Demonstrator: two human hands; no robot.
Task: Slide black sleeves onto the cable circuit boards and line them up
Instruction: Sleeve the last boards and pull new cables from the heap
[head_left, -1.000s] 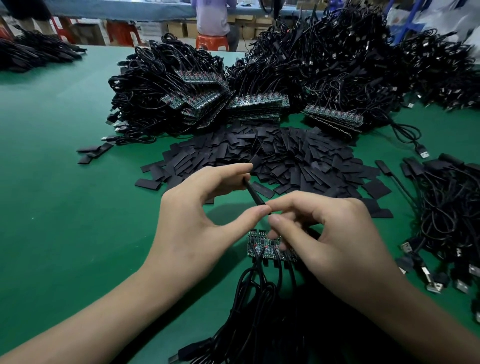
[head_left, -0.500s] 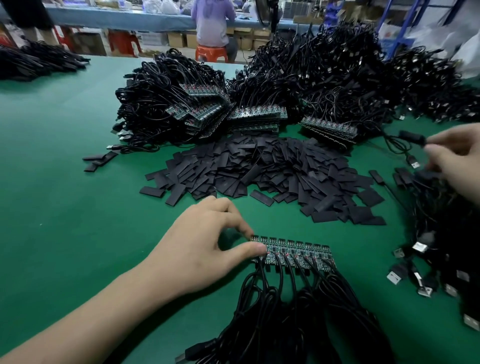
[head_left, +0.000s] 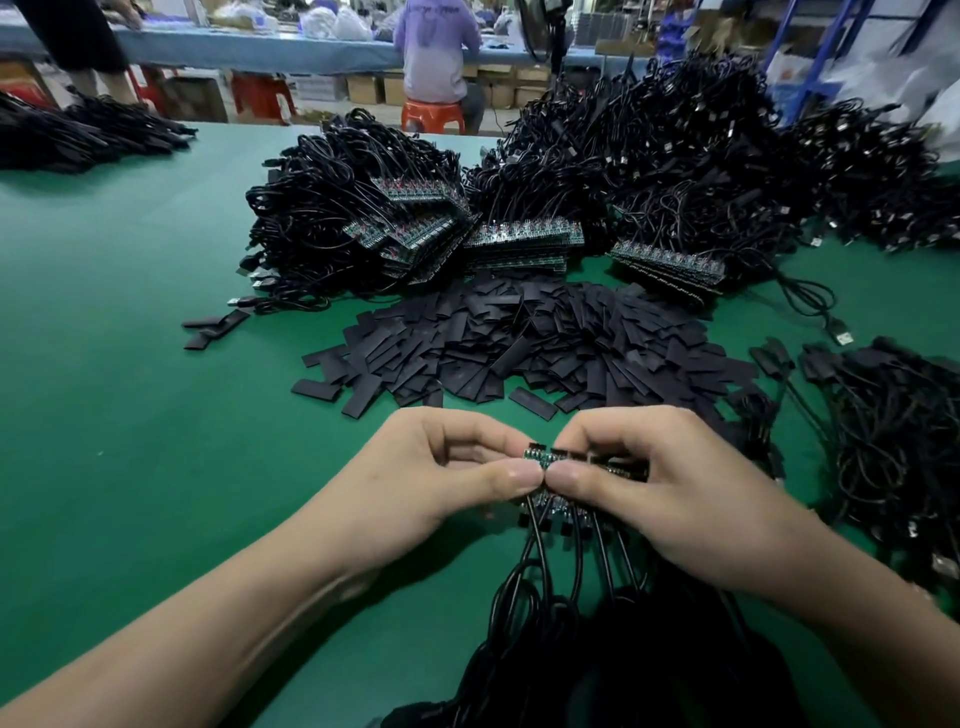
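Below sleeve pile (head_left: 545, 338), left hand (head_left: 415, 483), right hand (head_left: 675, 493) pinch boards (head_left: 540, 458), mat (head_left: 130, 415) leftward

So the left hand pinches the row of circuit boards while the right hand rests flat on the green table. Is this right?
Not quite. The right hand is not flat on the green table: the head view shows it pinching the row of circuit boards too, its thumb beside that of the left hand.
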